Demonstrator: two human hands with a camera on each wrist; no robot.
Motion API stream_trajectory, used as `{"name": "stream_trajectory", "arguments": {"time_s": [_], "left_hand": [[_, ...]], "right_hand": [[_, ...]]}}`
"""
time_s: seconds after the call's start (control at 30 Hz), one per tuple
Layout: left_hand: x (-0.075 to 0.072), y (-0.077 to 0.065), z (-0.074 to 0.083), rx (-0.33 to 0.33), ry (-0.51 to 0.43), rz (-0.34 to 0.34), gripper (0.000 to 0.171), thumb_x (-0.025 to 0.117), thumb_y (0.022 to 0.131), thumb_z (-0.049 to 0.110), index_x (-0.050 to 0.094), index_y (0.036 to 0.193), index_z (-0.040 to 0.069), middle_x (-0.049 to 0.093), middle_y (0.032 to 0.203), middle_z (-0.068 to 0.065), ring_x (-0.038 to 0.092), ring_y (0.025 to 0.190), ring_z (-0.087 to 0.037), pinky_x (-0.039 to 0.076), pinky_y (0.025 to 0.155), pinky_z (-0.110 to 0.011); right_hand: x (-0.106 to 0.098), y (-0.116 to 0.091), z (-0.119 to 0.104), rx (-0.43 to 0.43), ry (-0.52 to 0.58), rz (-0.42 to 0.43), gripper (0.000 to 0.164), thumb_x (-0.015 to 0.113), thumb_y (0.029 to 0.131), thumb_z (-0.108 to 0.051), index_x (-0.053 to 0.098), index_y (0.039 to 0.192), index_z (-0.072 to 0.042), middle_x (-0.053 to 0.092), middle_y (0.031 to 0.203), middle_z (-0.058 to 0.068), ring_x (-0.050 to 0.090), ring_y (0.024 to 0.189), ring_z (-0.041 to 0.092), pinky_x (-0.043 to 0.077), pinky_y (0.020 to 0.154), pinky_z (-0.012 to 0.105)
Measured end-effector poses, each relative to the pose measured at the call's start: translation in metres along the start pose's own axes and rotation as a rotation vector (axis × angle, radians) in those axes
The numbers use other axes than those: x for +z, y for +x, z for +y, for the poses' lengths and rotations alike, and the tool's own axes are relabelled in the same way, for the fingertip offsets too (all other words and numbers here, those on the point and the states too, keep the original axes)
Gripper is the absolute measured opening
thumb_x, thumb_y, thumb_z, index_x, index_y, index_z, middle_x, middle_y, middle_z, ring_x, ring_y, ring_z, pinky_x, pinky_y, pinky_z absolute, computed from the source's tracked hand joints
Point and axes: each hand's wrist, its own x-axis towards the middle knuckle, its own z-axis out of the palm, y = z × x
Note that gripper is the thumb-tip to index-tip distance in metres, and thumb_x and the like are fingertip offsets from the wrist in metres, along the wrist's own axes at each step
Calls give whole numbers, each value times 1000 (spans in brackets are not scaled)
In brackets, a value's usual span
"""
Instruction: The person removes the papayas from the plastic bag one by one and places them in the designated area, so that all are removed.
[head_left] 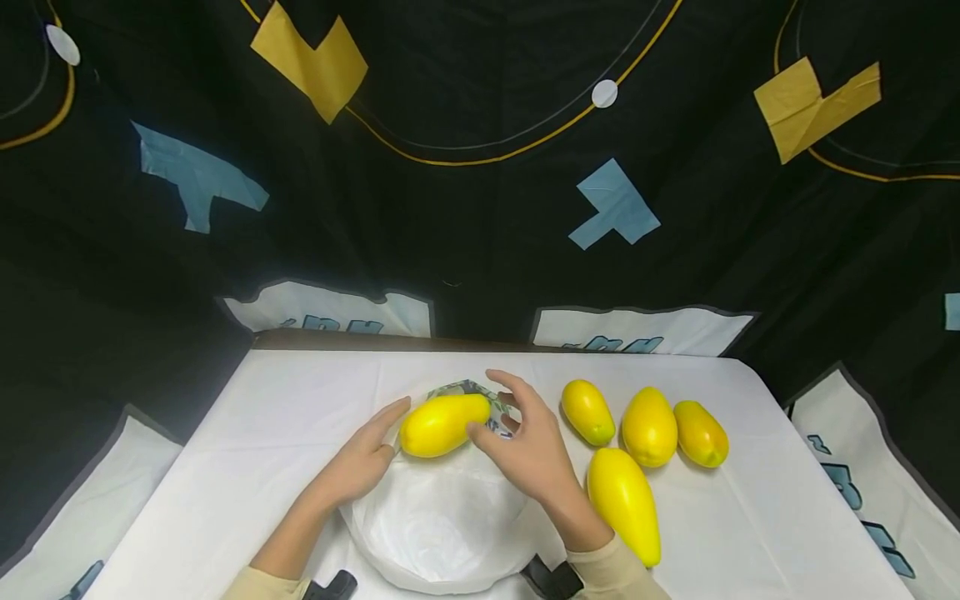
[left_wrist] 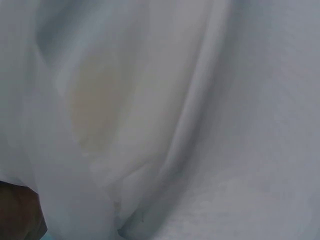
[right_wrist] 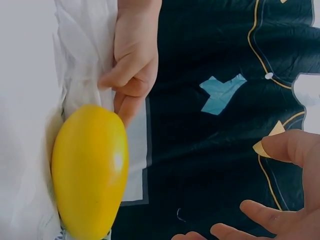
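Note:
A white plastic bag (head_left: 442,521) with a printed patch at its far end lies in front of me. A yellow mango-like fruit (head_left: 444,426) sits on the bag's far part, between my hands. My left hand (head_left: 358,461) is at the bag's left side, and its curled thumb and fingers pinch the white plastic in the right wrist view. My right hand (head_left: 528,437) has its fingers spread beside the fruit; in the right wrist view a gap separates them from the fruit (right_wrist: 90,172). In the left wrist view, blurred white plastic (left_wrist: 135,100) covers most of the scene, with a yellowish patch behind it.
To the right lie several more yellow fruits: a large one (head_left: 624,504) nearest my right forearm, others behind it (head_left: 649,427). White cloth covers the table (head_left: 765,517). A dark curtain (head_left: 465,225) with blue and gold patches hangs past the table's far edge.

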Motion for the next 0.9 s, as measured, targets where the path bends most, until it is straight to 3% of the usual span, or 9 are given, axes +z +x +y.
{"name": "stream_trajectory", "arguments": {"time_s": [0.27,0.43,0.63,0.9], "left_hand": [[0,0,-2,-6,-8,0,63,42,90,-5,32,151,4,28,157,-13,21,145,-34,16,116,-54],[0,0,-2,-9,-12,-2,63,42,90,-4,32,152,5,28,157,-13,21,145,-33,17,116,-53],[0,0,-2,-15,-11,-1,63,43,90,-4,32,152,5,29,157,-12,21,145,-33,18,116,-53],[0,1,-2,-13,-20,-4,64,43,89,-5,32,151,4,28,157,-12,21,145,-33,17,117,-53]], "right_hand": [[11,14,5,59,-26,-43,60,73,82,-29,52,138,-26,50,139,-6,53,123,22,50,97,38],[21,20,11,136,-76,-96,63,72,81,-37,50,139,-27,50,141,-2,52,125,29,49,97,49],[34,26,20,183,-142,-142,68,72,80,-39,49,142,-24,50,143,3,45,130,29,40,104,56],[48,29,30,143,-205,-208,73,73,79,-39,47,145,-21,43,149,6,36,137,32,31,108,60]]}}
